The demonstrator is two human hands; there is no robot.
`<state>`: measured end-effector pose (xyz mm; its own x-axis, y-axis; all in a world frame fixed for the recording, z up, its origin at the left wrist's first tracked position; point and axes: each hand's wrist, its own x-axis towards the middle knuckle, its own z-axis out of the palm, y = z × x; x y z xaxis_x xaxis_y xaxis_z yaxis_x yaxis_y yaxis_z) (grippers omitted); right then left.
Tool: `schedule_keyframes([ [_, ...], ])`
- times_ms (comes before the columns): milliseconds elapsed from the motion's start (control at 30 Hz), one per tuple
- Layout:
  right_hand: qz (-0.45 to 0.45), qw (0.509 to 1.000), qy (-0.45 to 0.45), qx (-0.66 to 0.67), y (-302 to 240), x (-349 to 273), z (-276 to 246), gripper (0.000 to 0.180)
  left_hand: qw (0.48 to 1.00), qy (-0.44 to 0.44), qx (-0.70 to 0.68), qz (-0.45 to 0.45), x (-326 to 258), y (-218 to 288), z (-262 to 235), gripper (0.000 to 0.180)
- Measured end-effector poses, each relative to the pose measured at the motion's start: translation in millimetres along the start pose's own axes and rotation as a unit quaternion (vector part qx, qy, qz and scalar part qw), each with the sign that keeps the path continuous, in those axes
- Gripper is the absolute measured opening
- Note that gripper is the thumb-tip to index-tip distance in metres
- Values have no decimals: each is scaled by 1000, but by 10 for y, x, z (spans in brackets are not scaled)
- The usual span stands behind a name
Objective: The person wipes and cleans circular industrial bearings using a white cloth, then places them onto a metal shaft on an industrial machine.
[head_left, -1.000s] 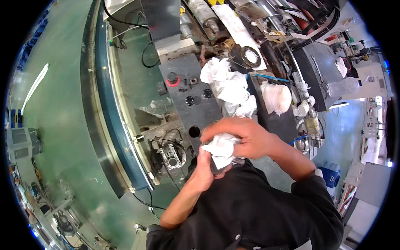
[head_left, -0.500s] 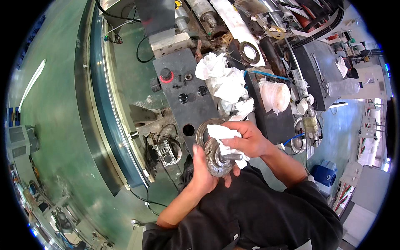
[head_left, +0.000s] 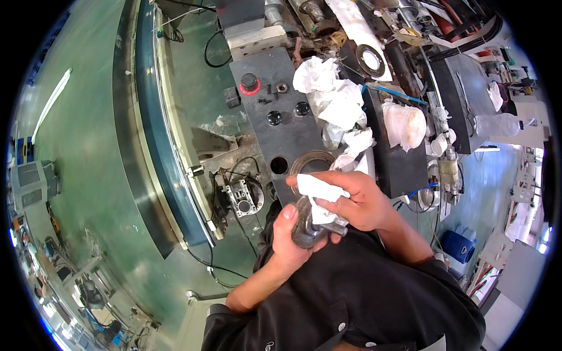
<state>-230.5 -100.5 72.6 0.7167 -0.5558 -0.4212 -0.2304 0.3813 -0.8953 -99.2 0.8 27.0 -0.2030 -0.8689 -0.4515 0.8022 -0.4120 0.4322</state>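
My left hand [head_left: 284, 241] is closed around a greasy round metal part with a threaded shaft [head_left: 305, 227], its thumb against the near side and its fingertips coming out below. The shaft points to the right. In my right hand [head_left: 367, 202] a crumpled white wipe [head_left: 319, 191] is pinched between thumb and fingers, and it lies against the upper side of the metal part. Just beyond my hands a metal ring [head_left: 310, 157] rests at the end of the dark machine panel [head_left: 272, 137], partly hidden by my right hand.
Crumpled white wipes [head_left: 336, 102] lie beside the panel's buttons and a red-ringed knob [head_left: 249, 83]. A white wrapped roll [head_left: 405, 126] stands to the right. Another metal ring [head_left: 370, 61] lies farther back on white material. A clear bottle [head_left: 497, 125] is at the far right.
The whole view has shifted slightly, so the bench appears farther right. My right hand and the wipe have moved across the top of the metal part, and the part has tilted a little.
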Motion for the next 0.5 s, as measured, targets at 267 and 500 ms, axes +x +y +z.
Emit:
schedule_keyframes([
  [267,-135,988,53,-51,328,1,8,42,969,44,201,137,8,-38,-5,63],
  [500,-180,964,96,-170,358,-57,47,44,980,101,106,132,-9,12,19,75],
])
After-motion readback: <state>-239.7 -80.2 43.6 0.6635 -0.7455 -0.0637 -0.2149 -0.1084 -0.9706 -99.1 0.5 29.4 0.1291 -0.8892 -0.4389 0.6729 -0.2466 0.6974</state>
